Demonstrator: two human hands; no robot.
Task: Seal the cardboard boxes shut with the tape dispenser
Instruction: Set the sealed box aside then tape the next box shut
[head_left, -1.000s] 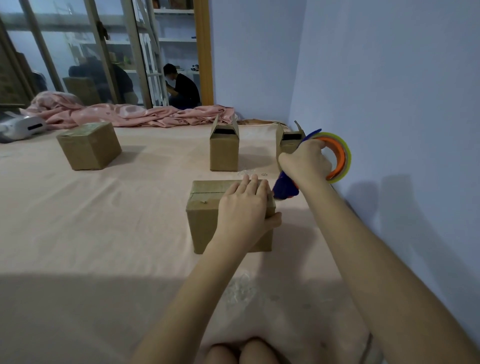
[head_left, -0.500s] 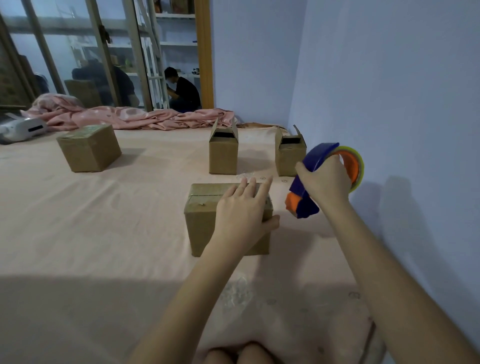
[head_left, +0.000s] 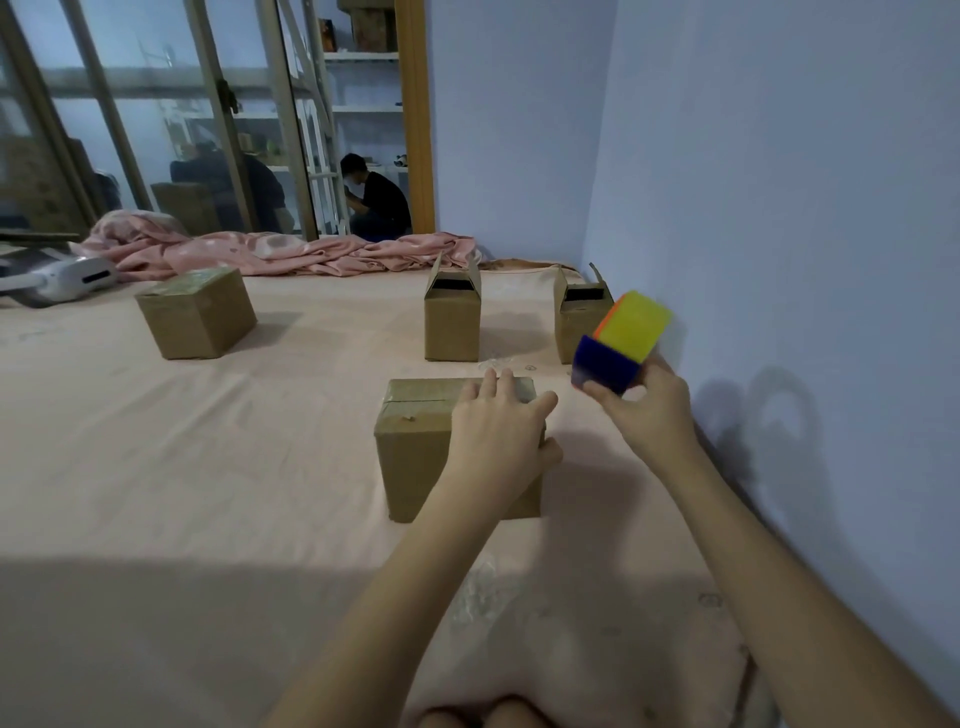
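**Near box steadied, dispenser held in the air**

A wide surface covered in a pale pink sheet (head_left: 208, 467) is seen, bounded on the right by a plain bluish wall (head_left: 779, 208). A crumpled pink blanket (head_left: 291, 254) is heaped along its far edge, in front of glass doors. At far left a white device (head_left: 62, 278) is partly shown.

Four cardboard boxes are set on the sheet. The closed far-left box (head_left: 196, 314) is placed well apart from the rest, its top shiny as if taped. The middle far box (head_left: 452, 325) is left with its flaps standing up, and so is the right far box (head_left: 574, 327), which is set near the wall. The near box (head_left: 415, 447) is placed in front of them, its top flaps closed, with a strip of tape visible along the seam.

The left hand (head_left: 498, 441) is laid flat on the right part of the near box's top, with fingers straight and slightly spread and the thumb hanging over the right side. The right hand (head_left: 647, 410) is curled around the tape dispenser (head_left: 618, 345), which is held in the air to the right of the near box and in front of the right far box. Its blue body is gripped, and the yellow-green tape roll with an orange edge is turned away from the person.
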